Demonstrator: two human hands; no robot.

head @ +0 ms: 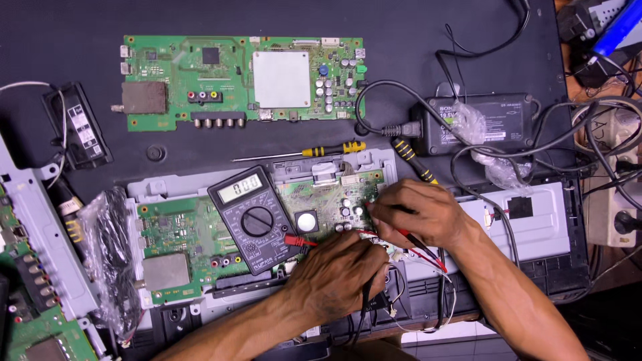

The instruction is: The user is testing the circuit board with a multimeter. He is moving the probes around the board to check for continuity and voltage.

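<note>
A green circuit board (187, 230) lies in a grey frame in front of me, with a black digital multimeter (253, 217) resting on it. My right hand (418, 210) pinches a red test probe (428, 249) and presses its tip onto the board near several small capacitors. My left hand (334, 274) lies lower on the board and grips a black probe lead (366, 301) that runs down toward me. A red plug (299, 241) sits in the meter's lower right socket.
A second green circuit board (227, 80) lies at the back. A yellow-handled screwdriver (321, 151) and another tool (411, 159) lie between the boards. A black power adapter (481, 124) with cables sits at right, near a power strip (612, 200). A plastic bag (110, 261) lies at left.
</note>
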